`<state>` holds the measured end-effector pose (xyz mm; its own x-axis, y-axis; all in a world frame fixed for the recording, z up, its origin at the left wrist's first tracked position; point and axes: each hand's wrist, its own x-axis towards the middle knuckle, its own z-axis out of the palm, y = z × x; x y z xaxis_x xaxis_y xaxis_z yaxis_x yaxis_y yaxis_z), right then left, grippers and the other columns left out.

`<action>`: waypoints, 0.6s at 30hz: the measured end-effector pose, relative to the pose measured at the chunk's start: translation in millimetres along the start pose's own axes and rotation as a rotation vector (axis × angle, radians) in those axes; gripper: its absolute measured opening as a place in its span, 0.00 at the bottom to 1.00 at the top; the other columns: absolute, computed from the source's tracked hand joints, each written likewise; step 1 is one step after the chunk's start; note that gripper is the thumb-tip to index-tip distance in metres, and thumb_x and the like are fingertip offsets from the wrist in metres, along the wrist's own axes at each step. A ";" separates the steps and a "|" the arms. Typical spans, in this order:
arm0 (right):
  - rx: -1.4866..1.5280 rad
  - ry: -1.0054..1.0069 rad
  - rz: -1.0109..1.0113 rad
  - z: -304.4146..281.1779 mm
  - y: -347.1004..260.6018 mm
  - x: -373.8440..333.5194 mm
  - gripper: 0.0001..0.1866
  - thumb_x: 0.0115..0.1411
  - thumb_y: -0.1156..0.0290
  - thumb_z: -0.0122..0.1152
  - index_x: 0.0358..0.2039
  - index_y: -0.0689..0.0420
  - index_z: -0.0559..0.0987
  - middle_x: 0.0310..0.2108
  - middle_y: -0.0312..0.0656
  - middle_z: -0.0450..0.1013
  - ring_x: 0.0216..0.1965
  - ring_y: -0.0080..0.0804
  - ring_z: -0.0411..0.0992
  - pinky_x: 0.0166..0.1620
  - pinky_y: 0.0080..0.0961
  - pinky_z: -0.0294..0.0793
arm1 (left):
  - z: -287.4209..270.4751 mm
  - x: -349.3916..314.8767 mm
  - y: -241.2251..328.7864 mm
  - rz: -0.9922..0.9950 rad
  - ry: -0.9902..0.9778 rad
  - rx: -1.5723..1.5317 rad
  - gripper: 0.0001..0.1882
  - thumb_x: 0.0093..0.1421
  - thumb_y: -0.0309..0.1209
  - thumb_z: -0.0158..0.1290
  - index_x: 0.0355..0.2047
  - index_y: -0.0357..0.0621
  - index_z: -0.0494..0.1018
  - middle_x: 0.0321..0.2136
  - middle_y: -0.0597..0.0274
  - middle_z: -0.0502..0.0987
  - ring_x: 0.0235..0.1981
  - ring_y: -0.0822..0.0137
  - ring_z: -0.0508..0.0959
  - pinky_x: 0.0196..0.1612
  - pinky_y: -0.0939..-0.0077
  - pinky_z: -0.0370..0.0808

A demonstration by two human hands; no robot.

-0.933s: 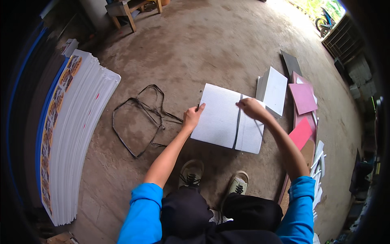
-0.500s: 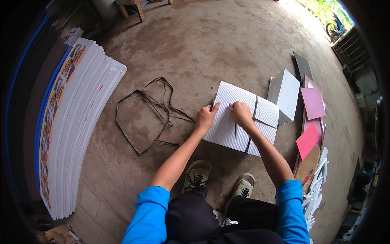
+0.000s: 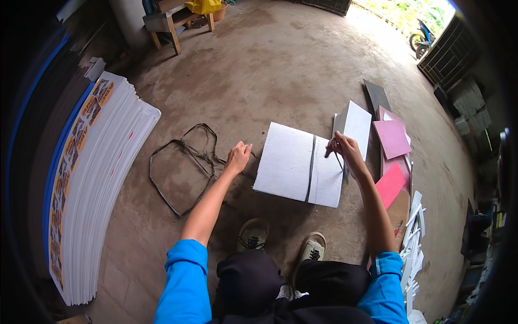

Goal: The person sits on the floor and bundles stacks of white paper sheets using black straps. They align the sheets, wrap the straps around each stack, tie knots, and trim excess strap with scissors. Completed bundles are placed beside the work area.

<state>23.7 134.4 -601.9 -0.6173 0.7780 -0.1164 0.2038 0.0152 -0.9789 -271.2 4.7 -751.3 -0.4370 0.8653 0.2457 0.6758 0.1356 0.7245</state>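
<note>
A stack of white ribbed sheets (image 3: 283,162) lies on the floor before my feet, with a black strap (image 3: 311,173) running across its top. Off its left edge, my left hand (image 3: 238,158) is closed, and a bit of dark strap shows at its fingers. Over the stack's right side my right hand (image 3: 348,153) pinches a thin black strap end, which hangs below the fingers. A loose tangle of black strap (image 3: 162,186) spreads over the floor to the left, one strand passing behind my left hand toward the stack.
A tall pile of white sheets (image 3: 116,162) stands at the left. Beyond the bundle sits a white block of sheets (image 3: 357,127). Pink boards (image 3: 392,139), a red sheet (image 3: 389,185) and white offcuts (image 3: 413,243) lie to the right. A wooden stool (image 3: 171,32) stands far back.
My hands have moved apart: the left off the stack's left edge, the right rightward with a strap end. The strap that crossed the first one no longer lies over the top.
</note>
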 end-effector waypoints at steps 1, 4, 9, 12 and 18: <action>0.210 -0.035 0.081 -0.4 -8.6 -9.3 0.22 0.62 0.55 0.44 0.33 0.63 0.75 0.28 0.37 0.69 0.30 0.24 0.68 0.37 0.22 0.68 | 1.9 -7.2 -4.9 0.019 0.066 -0.063 0.19 0.60 0.41 0.44 0.23 0.37 0.72 0.18 0.56 0.70 0.26 0.56 0.73 0.32 0.65 0.69; 0.204 0.027 0.106 -13.1 -26.3 -36.1 0.20 0.62 0.55 0.44 0.31 0.61 0.74 0.27 0.35 0.68 0.27 0.18 0.66 0.28 0.14 0.64 | 8.7 -17.1 -4.9 -0.299 0.042 -0.503 0.18 0.59 0.42 0.47 0.20 0.41 0.71 0.14 0.65 0.66 0.22 0.69 0.70 0.28 0.74 0.67; -0.145 0.334 0.017 -37.8 -17.6 -62.2 0.11 0.55 0.77 0.51 0.40 0.58 0.71 0.21 0.36 0.71 0.16 0.17 0.64 0.19 0.14 0.63 | 20.6 -25.3 11.2 -0.584 0.348 -1.230 0.19 0.59 0.42 0.49 0.15 0.49 0.61 0.13 0.75 0.54 0.18 0.79 0.57 0.27 0.85 0.60; -0.363 0.313 0.101 -50.9 3.6 -69.6 0.12 0.54 0.78 0.52 0.40 0.59 0.74 0.19 0.39 0.72 0.15 0.19 0.68 0.18 0.17 0.65 | 24.3 -29.0 1.8 -0.543 0.227 -1.334 0.13 0.58 0.41 0.51 0.27 0.50 0.60 0.17 0.75 0.57 0.20 0.79 0.59 0.29 0.82 0.61; -0.944 0.541 0.254 -32.9 55.0 -84.3 0.07 0.53 0.67 0.55 0.31 0.52 0.79 0.25 0.44 0.75 0.27 0.36 0.74 0.32 0.31 0.71 | 31.2 -29.7 37.9 -0.365 0.084 -1.036 0.19 0.55 0.35 0.55 0.38 0.51 0.55 0.20 0.74 0.57 0.21 0.81 0.58 0.25 0.85 0.59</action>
<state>111.9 90.3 -640.4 -0.1107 0.9937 0.0183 0.9141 0.1090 -0.3905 -214.2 -0.8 -751.2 -0.5750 0.8144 -0.0785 -0.3102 -0.1282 0.9420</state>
